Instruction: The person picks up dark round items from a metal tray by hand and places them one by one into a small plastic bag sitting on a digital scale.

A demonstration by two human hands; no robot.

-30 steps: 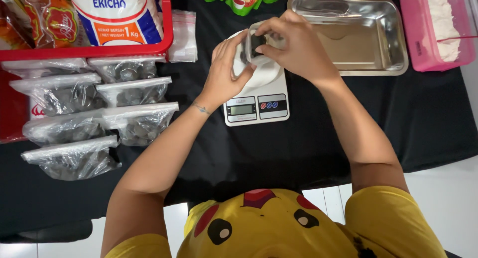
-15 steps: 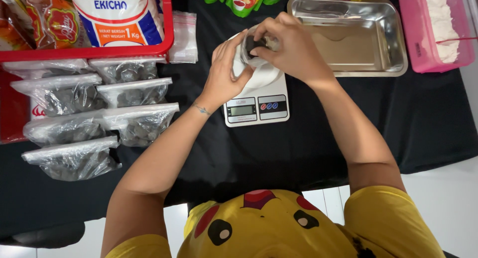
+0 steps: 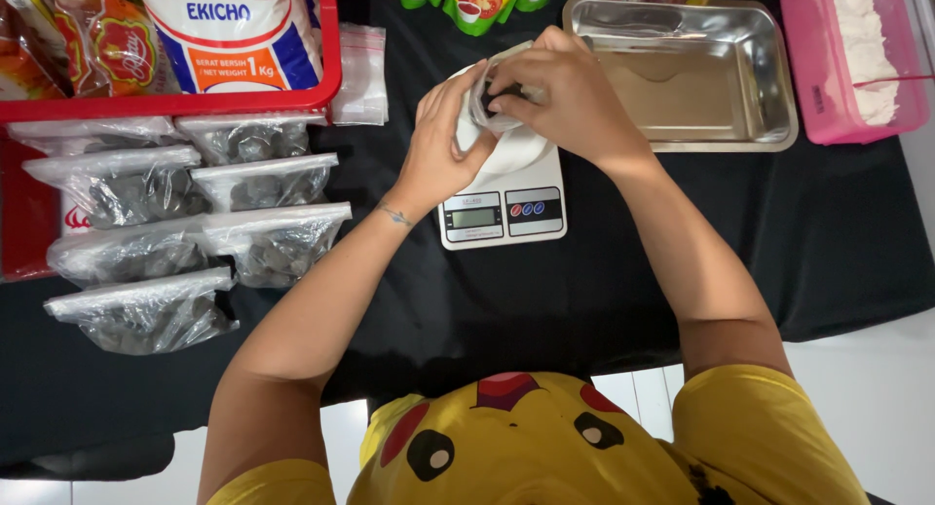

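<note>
Clear plastic bag with dark contents sits on the white kitchen scale at the worktop's far middle, directly between both hands: left hand grips its left side, right hand pinches its mouth from above.

tray: shiny metal | bags: glossy clear plastic | tablecloth: matt black
</note>
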